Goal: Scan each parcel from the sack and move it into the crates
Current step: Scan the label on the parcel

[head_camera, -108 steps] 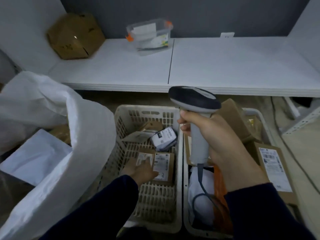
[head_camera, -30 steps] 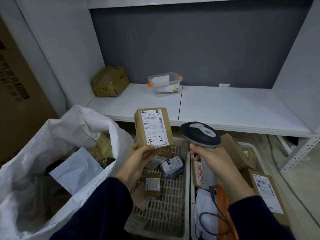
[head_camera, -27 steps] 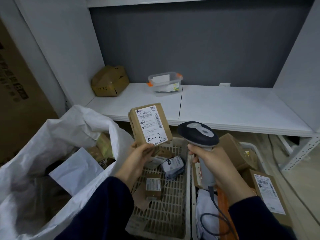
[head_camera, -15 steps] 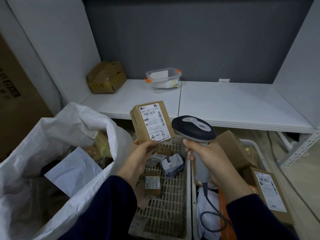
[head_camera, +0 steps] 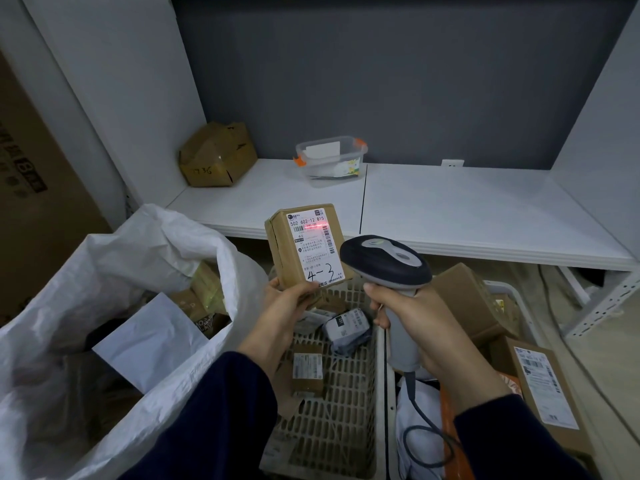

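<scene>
My left hand [head_camera: 282, 306] holds a small brown cardboard parcel [head_camera: 306, 245] upright by its lower edge, above the left crate [head_camera: 332, 417]. Its white label faces me, hand-marked "4-3", and a red scan line glows across the barcode near the top. My right hand [head_camera: 415, 320] grips a grey and black barcode scanner [head_camera: 384, 261], its head just right of the parcel and aimed at the label. The white woven sack [head_camera: 114, 271] stands open at the left with several parcels inside. The right crate [head_camera: 509, 292] holds larger boxes.
A white shelf [head_camera: 450, 209] runs behind the crates, carrying a dented cardboard box [head_camera: 216, 155] and a clear plastic tub [head_camera: 330, 157] with orange clips. Small parcels and a grey pouch [head_camera: 346, 329] lie in the left crate. The scanner cable [head_camera: 427, 434] loops into the right crate.
My left hand lifted the parcel to the scanner and tilted its label toward it. The scanner head has come closer, and a red scan line now shows on the barcode.
</scene>
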